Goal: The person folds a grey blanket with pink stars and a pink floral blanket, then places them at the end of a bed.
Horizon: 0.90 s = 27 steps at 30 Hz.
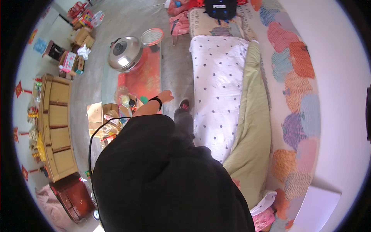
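Note:
My left hand (166,96), with a black band at the wrist, hangs over the gap between the low table and the bed. Its fingers look curled in, and nothing shows in them. Only a sliver of my right hand (236,183) appears past my black top, beside the green side of a quilt (253,143). Whether it touches the quilt, and how its fingers lie, is hidden. Along the bed lies a white cloth with small dark spots (219,85), spread long and fairly flat, with the green quilt along its right edge.
A red-topped low table (150,77) bears a lidded metal pan (125,54), a racket-shaped swatter (152,36) and bags. Near it stands a cardboard box (95,118). A wooden cabinet (60,123) lines the left wall. At the bed's far end sits a dark backpack (220,9).

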Each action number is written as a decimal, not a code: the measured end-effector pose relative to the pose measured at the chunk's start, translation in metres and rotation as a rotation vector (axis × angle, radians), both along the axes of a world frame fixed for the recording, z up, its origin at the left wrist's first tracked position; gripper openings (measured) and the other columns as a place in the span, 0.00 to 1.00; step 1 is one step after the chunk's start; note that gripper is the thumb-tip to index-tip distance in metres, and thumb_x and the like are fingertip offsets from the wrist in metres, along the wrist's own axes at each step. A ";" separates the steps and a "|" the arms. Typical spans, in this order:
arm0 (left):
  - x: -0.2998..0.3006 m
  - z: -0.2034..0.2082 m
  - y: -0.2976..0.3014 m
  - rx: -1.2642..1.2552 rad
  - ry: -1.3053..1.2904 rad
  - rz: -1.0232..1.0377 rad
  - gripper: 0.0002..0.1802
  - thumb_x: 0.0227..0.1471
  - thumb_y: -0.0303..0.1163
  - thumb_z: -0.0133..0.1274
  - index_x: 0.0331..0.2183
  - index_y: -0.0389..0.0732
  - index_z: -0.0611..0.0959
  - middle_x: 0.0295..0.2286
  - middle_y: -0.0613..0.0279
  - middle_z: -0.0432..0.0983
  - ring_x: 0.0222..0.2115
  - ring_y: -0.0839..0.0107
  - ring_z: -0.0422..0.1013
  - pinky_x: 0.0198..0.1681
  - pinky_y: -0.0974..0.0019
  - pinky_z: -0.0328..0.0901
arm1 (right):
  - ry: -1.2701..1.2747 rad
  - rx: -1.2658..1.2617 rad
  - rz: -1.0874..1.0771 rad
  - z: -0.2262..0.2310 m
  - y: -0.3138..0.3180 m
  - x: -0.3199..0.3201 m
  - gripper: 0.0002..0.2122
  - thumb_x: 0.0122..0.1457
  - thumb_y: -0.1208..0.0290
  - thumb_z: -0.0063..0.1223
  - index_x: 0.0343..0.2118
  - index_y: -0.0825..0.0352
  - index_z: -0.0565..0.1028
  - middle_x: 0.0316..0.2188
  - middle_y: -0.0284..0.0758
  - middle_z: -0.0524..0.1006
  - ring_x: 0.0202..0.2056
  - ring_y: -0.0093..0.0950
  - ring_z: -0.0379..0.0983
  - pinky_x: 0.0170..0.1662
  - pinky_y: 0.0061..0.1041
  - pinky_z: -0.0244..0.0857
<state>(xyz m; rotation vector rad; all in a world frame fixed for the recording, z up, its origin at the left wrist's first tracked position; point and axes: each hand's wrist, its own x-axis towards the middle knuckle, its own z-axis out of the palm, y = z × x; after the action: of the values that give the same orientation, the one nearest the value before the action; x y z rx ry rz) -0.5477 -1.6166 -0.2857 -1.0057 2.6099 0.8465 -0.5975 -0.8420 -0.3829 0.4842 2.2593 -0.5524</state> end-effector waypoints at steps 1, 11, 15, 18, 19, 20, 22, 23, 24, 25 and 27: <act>0.002 0.006 -0.018 0.087 -0.085 -0.040 0.17 0.41 0.41 0.51 0.23 0.35 0.80 0.21 0.47 0.75 0.24 0.57 0.73 0.29 0.58 0.66 | 0.018 -0.016 0.052 -0.034 -0.024 -0.033 0.10 0.43 0.73 0.52 0.29 0.69 0.72 0.27 0.35 0.73 0.30 0.28 0.69 0.34 0.28 0.64; 0.044 -0.042 -0.149 0.324 -0.362 -0.281 0.17 0.45 0.43 0.52 0.27 0.37 0.79 0.22 0.55 0.76 0.24 0.65 0.73 0.28 0.63 0.67 | 0.089 -0.554 0.448 0.073 -0.497 -0.250 0.08 0.49 0.78 0.47 0.33 0.68 0.72 0.27 0.35 0.74 0.28 0.24 0.71 0.32 0.23 0.67; -0.004 -0.016 -0.223 0.443 -0.284 -0.071 0.17 0.44 0.44 0.52 0.27 0.38 0.79 0.29 0.51 0.76 0.32 0.59 0.72 0.34 0.59 0.66 | -0.268 -0.645 0.430 0.030 -0.576 -0.323 0.08 0.52 0.79 0.44 0.35 0.70 0.71 0.24 0.35 0.73 0.25 0.24 0.70 0.28 0.22 0.67; -0.056 -0.016 -0.280 0.331 -0.410 -0.031 0.18 0.43 0.43 0.50 0.32 0.40 0.79 0.33 0.49 0.74 0.37 0.52 0.69 0.40 0.55 0.64 | -0.094 -0.629 0.354 0.044 -0.652 -0.352 0.08 0.52 0.79 0.43 0.36 0.71 0.70 0.24 0.37 0.73 0.25 0.26 0.71 0.29 0.24 0.68; -0.078 -0.019 -0.296 0.326 -0.426 -0.055 0.18 0.43 0.43 0.50 0.32 0.40 0.79 0.33 0.49 0.74 0.37 0.52 0.69 0.40 0.55 0.64 | -0.071 -0.609 0.355 0.044 -0.674 -0.363 0.09 0.52 0.80 0.42 0.37 0.72 0.70 0.25 0.39 0.72 0.27 0.27 0.71 0.31 0.25 0.70; -0.100 -0.025 -0.312 0.309 -0.430 -0.129 0.18 0.42 0.43 0.50 0.31 0.39 0.79 0.32 0.49 0.74 0.37 0.52 0.69 0.40 0.55 0.64 | -0.064 -0.641 0.319 0.041 -0.691 -0.371 0.09 0.51 0.79 0.43 0.37 0.72 0.70 0.25 0.39 0.72 0.27 0.27 0.71 0.30 0.25 0.70; -0.140 -0.047 -0.333 0.265 -0.422 -0.235 0.17 0.42 0.43 0.50 0.28 0.39 0.80 0.31 0.49 0.75 0.36 0.51 0.70 0.39 0.55 0.64 | -0.024 -0.581 0.369 0.029 -0.722 -0.387 0.08 0.50 0.78 0.46 0.34 0.72 0.71 0.25 0.37 0.72 0.26 0.26 0.71 0.29 0.24 0.70; -0.161 -0.058 -0.342 0.237 -0.407 -0.275 0.17 0.41 0.43 0.50 0.27 0.39 0.80 0.30 0.48 0.75 0.35 0.51 0.70 0.38 0.55 0.65 | -0.008 -0.563 0.391 0.022 -0.737 -0.393 0.08 0.50 0.77 0.47 0.33 0.72 0.71 0.25 0.36 0.72 0.27 0.25 0.71 0.28 0.24 0.70; -0.192 -0.056 -0.349 0.271 -0.405 -0.296 0.16 0.42 0.43 0.50 0.27 0.39 0.80 0.29 0.49 0.75 0.35 0.52 0.70 0.37 0.55 0.65 | 0.025 -0.504 0.362 0.016 -0.746 -0.398 0.07 0.50 0.75 0.47 0.30 0.71 0.73 0.25 0.36 0.73 0.25 0.24 0.71 0.27 0.23 0.69; -0.231 -0.048 -0.356 0.307 -0.387 -0.325 0.16 0.42 0.43 0.49 0.27 0.39 0.80 0.29 0.50 0.75 0.34 0.52 0.70 0.37 0.55 0.65 | 0.044 -0.492 0.313 -0.007 -0.739 -0.405 0.07 0.50 0.75 0.47 0.30 0.71 0.73 0.25 0.36 0.73 0.25 0.24 0.71 0.27 0.23 0.69; -0.315 -0.032 -0.361 0.365 -0.262 -0.473 0.16 0.43 0.43 0.49 0.27 0.40 0.79 0.28 0.51 0.75 0.34 0.52 0.70 0.36 0.54 0.64 | 0.170 -0.350 0.515 -0.065 -0.705 -0.423 0.06 0.49 0.72 0.48 0.26 0.68 0.75 0.25 0.36 0.74 0.23 0.24 0.71 0.24 0.22 0.67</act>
<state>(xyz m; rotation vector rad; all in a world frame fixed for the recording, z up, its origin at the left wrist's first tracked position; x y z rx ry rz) -0.8626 -1.9773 -0.3178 -0.3509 2.2182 0.9407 -1.0209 -1.5465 -0.4478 -0.3239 2.2564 -0.7133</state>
